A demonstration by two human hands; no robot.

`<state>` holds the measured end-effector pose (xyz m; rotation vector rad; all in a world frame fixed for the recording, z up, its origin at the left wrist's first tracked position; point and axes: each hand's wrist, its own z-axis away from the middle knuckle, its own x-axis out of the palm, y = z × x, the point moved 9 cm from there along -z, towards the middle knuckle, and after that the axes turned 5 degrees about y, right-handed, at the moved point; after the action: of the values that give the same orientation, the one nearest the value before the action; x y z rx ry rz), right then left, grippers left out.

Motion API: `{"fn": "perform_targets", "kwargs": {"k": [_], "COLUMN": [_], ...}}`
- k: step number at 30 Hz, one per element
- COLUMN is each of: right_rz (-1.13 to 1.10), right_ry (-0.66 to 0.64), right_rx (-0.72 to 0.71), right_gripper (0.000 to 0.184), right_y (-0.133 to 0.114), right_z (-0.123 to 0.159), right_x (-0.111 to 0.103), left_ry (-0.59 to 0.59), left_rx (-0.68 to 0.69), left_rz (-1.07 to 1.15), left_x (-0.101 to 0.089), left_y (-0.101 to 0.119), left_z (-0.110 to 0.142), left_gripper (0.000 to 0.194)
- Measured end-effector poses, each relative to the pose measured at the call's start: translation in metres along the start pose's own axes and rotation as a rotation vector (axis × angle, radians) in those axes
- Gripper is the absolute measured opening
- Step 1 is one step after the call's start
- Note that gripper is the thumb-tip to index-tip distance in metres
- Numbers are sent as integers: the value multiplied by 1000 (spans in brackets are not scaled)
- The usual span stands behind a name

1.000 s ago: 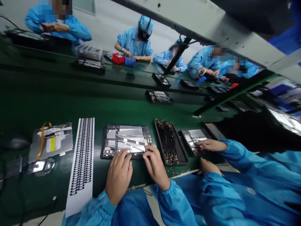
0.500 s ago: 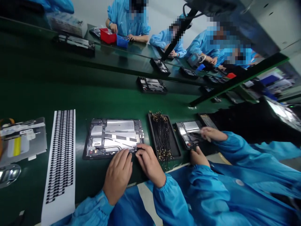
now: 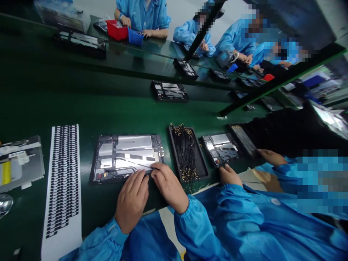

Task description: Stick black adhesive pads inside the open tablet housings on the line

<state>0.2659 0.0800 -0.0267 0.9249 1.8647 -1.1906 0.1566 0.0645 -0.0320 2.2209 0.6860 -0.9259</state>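
An opened tablet [image 3: 133,142] with silver battery cells and thin black cables lies in front of me. My left hand [image 3: 132,203] is at its lower edge, fingers bent and close together, the tips near the black cables. Just to the right, my right hand [image 3: 170,186] reaches the lower right edge with its fingers curled into a pinch. Whatever sits between the fingertips of either hand is too small or hidden. Beside the tablet on the right stands a black tray [image 3: 201,165] holding a bundle of black cables [image 3: 185,150] with gold-coloured ends.
Left of the tablet lies a white sticker sheet [image 3: 63,181] with black labels, then a silver panel [image 3: 24,163]. A co-worker's hand [image 3: 230,175] touches another opened tablet [image 3: 221,148] at right. Another device [image 3: 170,91] lies farther back. A dark post [image 3: 272,87] slants across.
The view has shifted slightly, moving things left. My hands stay at the tablet's lower edge. The co-worker's other hand has moved right, off their tablet to a dark tray.
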Motion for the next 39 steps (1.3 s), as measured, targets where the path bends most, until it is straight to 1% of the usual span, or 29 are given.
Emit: {"fn": "perform_targets", "kwargs": {"k": [3,6,9,12,14,18,23,32,39], "right_rz": [6,-35,-119,-184,-196,-173,-165,-163,-118], "right_ry": [0,20,95,170,184,185,165,117,97], "right_rx": [8,-5,-12,25,32,22,43,65,62], "right_gripper": [18,16,13,20,21,17,11,10,9], "right_y": [1,4,9,17,18,17,20,20,19], "right_z": [-1,0,6,12,13,10,7,6,5], "right_x": [1,-1,-10,-18,-18,-14,-11,-10,-9], "left_ry": [-28,-50,-61,-69,-70,-64,-62,-64,-67], "left_rx": [10,17,26,36,33,22,18,39,11], "left_rz": [-21,-49,-69,-75,-78,-72,-57,-56,-40], "left_x": [2,3,3,4,5,5,3,2,5], "left_y": [1,1,2,4,3,2,2,4,1], "left_z": [0,-1,-2,-2,-2,-3,-3,-5,-3], "left_gripper": [37,39,40,40,40,40,38,36,38]}}
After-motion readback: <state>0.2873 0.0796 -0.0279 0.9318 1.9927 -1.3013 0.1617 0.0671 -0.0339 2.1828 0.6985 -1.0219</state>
